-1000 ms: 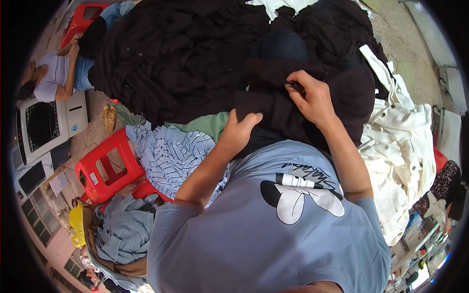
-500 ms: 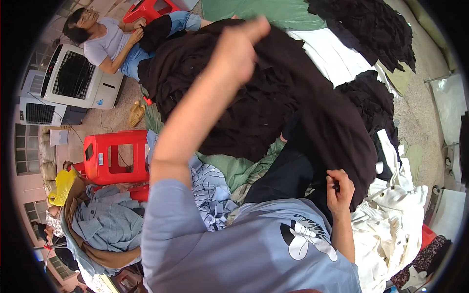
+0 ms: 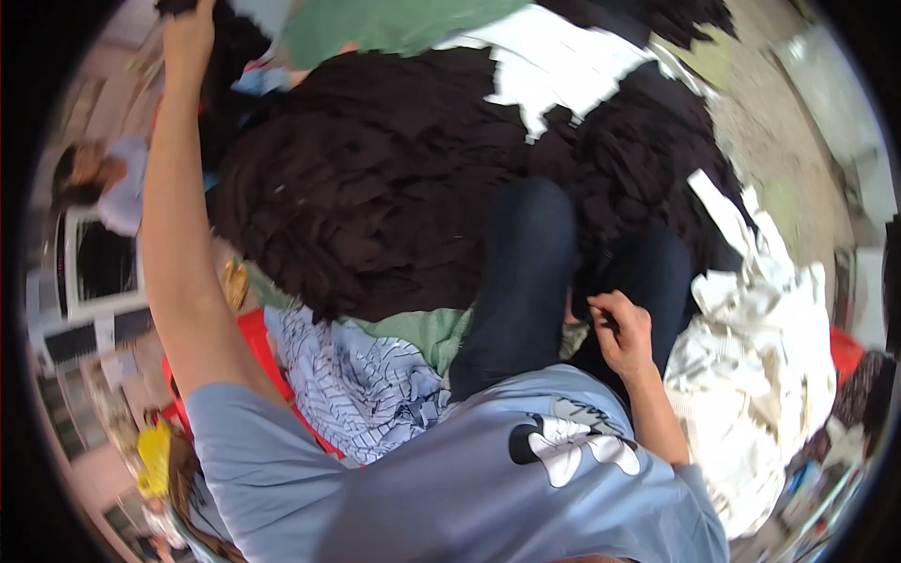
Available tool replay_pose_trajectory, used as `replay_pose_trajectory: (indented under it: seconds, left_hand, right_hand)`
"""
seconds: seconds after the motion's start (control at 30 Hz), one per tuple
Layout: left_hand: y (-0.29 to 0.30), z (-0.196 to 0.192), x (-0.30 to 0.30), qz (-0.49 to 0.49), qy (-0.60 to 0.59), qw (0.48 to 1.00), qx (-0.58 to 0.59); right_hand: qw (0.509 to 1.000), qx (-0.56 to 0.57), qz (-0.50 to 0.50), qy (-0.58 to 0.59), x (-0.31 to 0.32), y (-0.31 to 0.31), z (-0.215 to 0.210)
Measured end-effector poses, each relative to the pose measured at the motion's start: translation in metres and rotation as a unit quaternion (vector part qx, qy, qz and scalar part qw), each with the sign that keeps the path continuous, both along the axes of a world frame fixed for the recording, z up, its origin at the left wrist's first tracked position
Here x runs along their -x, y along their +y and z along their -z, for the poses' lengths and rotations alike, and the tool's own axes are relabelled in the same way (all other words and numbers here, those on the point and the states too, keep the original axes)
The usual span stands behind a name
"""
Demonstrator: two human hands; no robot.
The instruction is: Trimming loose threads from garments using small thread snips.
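Note:
My left hand is stretched out at the far upper left, cut by the picture's rim. Its fingers close on a dark brown-black garment, which hangs beside the wrist. Over my right thigh, my right hand is curled shut. A small dark thing shows between thumb and fingers, too hidden to name. A large heap of dark brown-black garments lies in front of my knees. More dark cloth is bunched to its right.
White knit garments are piled at my right. Patterned light-blue cloth lies left of my legs, by a red stool. White cloth and green sheeting lie beyond the heap. Another person sits at left near an air cooler.
My left arm has swung from above the heap to the far upper left. The dark garment has left my right thigh. My right hand stays curled, and the view has shifted.

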State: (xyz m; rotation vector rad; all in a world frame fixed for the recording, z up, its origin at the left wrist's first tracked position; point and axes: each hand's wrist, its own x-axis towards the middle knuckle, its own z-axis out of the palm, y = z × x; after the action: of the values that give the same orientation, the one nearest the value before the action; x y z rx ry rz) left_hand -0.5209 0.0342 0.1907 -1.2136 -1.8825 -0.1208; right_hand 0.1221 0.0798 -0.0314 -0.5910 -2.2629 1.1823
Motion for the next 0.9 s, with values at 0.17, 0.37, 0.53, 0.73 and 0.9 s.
replay_pose_trajectory:
  seconds: [0.17, 0.37, 0.53, 0.73, 0.9]
  left_hand:
    - [0.025, 0.219, -0.031, -0.159, -0.347, 0.906, 0.181]
    - [0.132, 0.281, -0.202, 0.114, -0.256, 0.858, 0.43]
    - [0.218, 0.369, -0.315, 0.223, -0.396, 0.686, 0.568]
    - [0.258, 0.498, -0.379, -0.076, -0.594, 0.646, 0.473]
    - [0.253, 0.554, -0.417, -0.05, -0.798, 0.477, 0.365]
  right_hand:
    - [0.989, -0.116, 0.069, -0.059, -0.028, 0.026, -0.004]
    - [0.97, -0.111, 0.215, -0.033, -0.059, 0.034, 0.012]
    - [0.954, -0.137, 0.267, -0.003, -0.054, 0.036, 0.015]
    - [0.954, -0.074, 0.287, -0.032, -0.065, 0.029, 0.015]
    - [0.958, -0.097, 0.268, -0.021, -0.061, 0.045, 0.014]
